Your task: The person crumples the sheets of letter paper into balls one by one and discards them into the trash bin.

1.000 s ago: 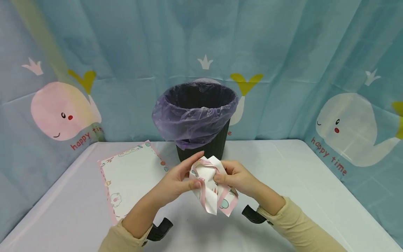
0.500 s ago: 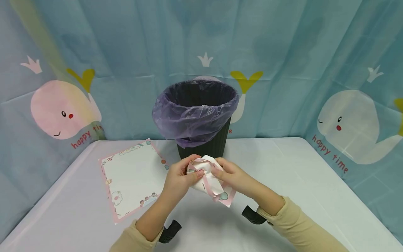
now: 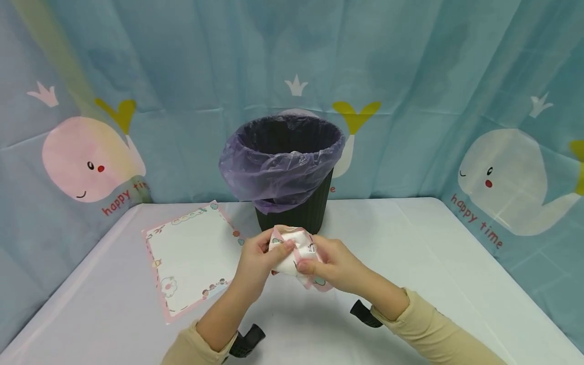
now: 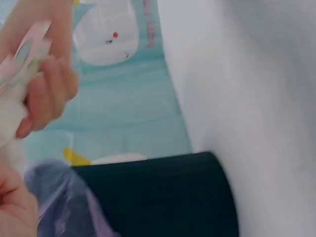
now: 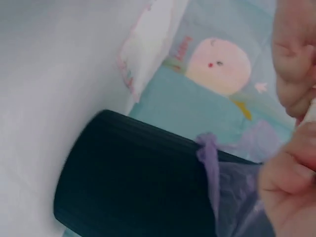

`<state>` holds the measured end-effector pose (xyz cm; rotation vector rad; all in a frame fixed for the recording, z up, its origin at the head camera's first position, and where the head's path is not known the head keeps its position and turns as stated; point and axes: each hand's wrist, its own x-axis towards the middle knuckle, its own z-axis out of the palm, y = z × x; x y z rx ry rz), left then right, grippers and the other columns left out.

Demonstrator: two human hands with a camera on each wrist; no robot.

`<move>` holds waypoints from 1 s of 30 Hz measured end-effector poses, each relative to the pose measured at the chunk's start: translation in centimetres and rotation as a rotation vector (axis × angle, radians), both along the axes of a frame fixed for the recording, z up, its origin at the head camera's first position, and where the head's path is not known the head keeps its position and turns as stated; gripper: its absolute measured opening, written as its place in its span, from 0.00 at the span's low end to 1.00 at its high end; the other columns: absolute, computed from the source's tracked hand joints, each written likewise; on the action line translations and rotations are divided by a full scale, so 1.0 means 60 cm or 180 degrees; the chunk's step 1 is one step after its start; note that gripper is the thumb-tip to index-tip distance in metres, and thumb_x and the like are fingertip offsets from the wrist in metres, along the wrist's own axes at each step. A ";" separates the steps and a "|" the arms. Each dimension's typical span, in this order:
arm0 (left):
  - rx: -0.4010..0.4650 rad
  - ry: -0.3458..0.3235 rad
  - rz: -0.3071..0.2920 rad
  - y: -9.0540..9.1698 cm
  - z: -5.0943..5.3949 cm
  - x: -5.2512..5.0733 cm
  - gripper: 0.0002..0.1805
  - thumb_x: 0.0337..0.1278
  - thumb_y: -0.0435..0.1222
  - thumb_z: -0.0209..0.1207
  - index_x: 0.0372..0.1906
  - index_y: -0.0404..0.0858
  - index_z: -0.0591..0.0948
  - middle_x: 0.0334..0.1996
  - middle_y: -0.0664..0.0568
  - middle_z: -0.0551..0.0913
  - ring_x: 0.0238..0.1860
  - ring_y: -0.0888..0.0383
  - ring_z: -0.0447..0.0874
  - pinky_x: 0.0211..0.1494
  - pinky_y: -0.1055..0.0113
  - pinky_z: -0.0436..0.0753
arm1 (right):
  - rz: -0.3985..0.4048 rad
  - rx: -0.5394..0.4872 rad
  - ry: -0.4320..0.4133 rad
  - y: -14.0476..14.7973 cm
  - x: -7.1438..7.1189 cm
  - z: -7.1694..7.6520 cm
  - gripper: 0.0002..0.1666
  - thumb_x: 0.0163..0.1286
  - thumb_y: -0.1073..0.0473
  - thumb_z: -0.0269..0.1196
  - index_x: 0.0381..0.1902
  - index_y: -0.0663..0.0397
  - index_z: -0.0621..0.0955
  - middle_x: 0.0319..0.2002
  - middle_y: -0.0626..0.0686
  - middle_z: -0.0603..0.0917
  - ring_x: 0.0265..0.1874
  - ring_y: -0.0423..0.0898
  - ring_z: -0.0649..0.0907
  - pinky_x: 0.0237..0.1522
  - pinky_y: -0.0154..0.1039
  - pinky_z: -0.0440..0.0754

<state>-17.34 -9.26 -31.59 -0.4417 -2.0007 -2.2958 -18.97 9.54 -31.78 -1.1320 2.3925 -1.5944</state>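
A crumpled sheet of white paper with a pink printed border point(image 3: 292, 261) is held in the air in front of the bin. My left hand point(image 3: 257, 261) grips its left side, thumb on top. The right hand point(image 3: 335, 263) grips the right side, its thumb pressed on the near face. In the left wrist view the bunched paper point(image 4: 12, 106) shows between both hands, and the right hand's fingers point(image 4: 52, 91) curl round it. The right wrist view catches only a sliver of the paper, with parts of both hands at its right edge.
Behind the hands stands a dark bin point(image 3: 294, 218) with a purple plastic liner point(image 3: 274, 177) folded over its rim. A flat sheet of pink-bordered paper point(image 3: 191, 258) lies on the white table point(image 3: 410, 238) to the left. A blue whale-print curtain point(image 3: 401, 101) hangs behind.
The paper has been squeezed into a smaller bundle, its loose lower flaps tucked in. My left hand has closed more tightly round it, its forearm shifting a little to the right.
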 end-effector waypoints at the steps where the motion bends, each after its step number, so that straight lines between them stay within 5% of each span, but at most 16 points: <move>1: 0.0134 -0.0047 0.0027 0.003 -0.004 -0.001 0.13 0.60 0.27 0.59 0.46 0.21 0.79 0.25 0.52 0.80 0.19 0.62 0.69 0.19 0.74 0.65 | 0.0016 -0.0110 0.0155 -0.003 -0.001 -0.004 0.17 0.69 0.54 0.63 0.43 0.66 0.78 0.30 0.54 0.84 0.27 0.39 0.80 0.25 0.36 0.81; 6: 0.0869 -0.0345 0.0275 0.029 -0.013 -0.004 0.09 0.62 0.30 0.56 0.39 0.25 0.81 0.23 0.53 0.81 0.15 0.62 0.68 0.17 0.74 0.63 | 0.0067 -0.0619 0.1329 -0.020 -0.015 -0.023 0.21 0.74 0.50 0.56 0.30 0.63 0.77 0.17 0.52 0.77 0.15 0.36 0.72 0.14 0.27 0.70; 8: 0.1030 -0.0528 0.0364 0.035 -0.014 -0.007 0.07 0.63 0.31 0.55 0.36 0.31 0.82 0.23 0.52 0.80 0.16 0.62 0.67 0.17 0.74 0.63 | 0.0026 -0.0676 0.1529 -0.024 -0.019 -0.025 0.21 0.75 0.51 0.55 0.27 0.61 0.76 0.14 0.51 0.75 0.12 0.36 0.69 0.11 0.26 0.65; 10: 0.1088 -0.0725 0.0362 0.035 -0.014 -0.010 0.07 0.64 0.32 0.54 0.33 0.36 0.82 0.21 0.54 0.79 0.15 0.62 0.66 0.18 0.73 0.63 | -0.0067 -0.0565 0.1250 -0.025 -0.016 -0.017 0.19 0.74 0.53 0.57 0.26 0.60 0.77 0.14 0.49 0.74 0.12 0.35 0.69 0.12 0.26 0.66; 13: 0.1020 -0.0882 0.0098 0.022 -0.015 -0.017 0.10 0.66 0.34 0.51 0.33 0.39 0.82 0.20 0.55 0.79 0.15 0.63 0.64 0.19 0.73 0.61 | -0.0275 -0.0230 0.0607 -0.015 -0.006 0.004 0.14 0.69 0.57 0.63 0.26 0.59 0.76 0.17 0.47 0.72 0.16 0.38 0.70 0.14 0.30 0.66; 16: 0.0946 -0.0965 -0.0237 0.010 -0.013 -0.021 0.13 0.69 0.37 0.47 0.32 0.40 0.80 0.19 0.57 0.79 0.15 0.64 0.66 0.19 0.73 0.61 | -0.0358 0.0079 0.0250 -0.005 -0.002 0.022 0.20 0.64 0.51 0.67 0.45 0.59 0.75 0.32 0.47 0.77 0.31 0.43 0.76 0.30 0.37 0.74; 19: 0.1149 -0.1170 -0.0544 0.010 -0.011 -0.020 0.15 0.73 0.42 0.44 0.32 0.41 0.78 0.19 0.58 0.77 0.16 0.66 0.68 0.18 0.75 0.62 | -0.0143 0.0096 0.0298 -0.001 -0.005 0.025 0.46 0.60 0.36 0.66 0.66 0.57 0.65 0.58 0.54 0.75 0.56 0.51 0.74 0.53 0.54 0.72; 22: 0.1514 -0.1436 -0.0918 0.022 -0.010 -0.016 0.17 0.73 0.51 0.46 0.40 0.42 0.76 0.27 0.58 0.77 0.24 0.67 0.74 0.25 0.79 0.72 | 0.0124 -0.0143 0.0411 -0.008 -0.012 0.018 0.60 0.55 0.24 0.61 0.71 0.60 0.62 0.68 0.59 0.68 0.66 0.55 0.67 0.62 0.62 0.63; 26: 0.1623 -0.1602 -0.1241 0.034 -0.009 -0.008 0.30 0.59 0.66 0.47 0.47 0.45 0.73 0.36 0.58 0.77 0.36 0.66 0.77 0.39 0.76 0.78 | 0.0028 -0.0421 0.0592 -0.024 -0.015 0.012 0.57 0.52 0.20 0.58 0.60 0.65 0.71 0.58 0.60 0.76 0.56 0.51 0.74 0.55 0.52 0.73; 30: 0.1019 -0.1409 -0.1170 0.034 -0.007 -0.005 0.37 0.56 0.73 0.36 0.44 0.46 0.75 0.32 0.60 0.78 0.34 0.65 0.77 0.37 0.74 0.76 | -0.0374 -0.0551 0.0913 -0.033 -0.013 0.008 0.45 0.55 0.24 0.61 0.46 0.61 0.76 0.42 0.55 0.77 0.41 0.46 0.74 0.39 0.40 0.78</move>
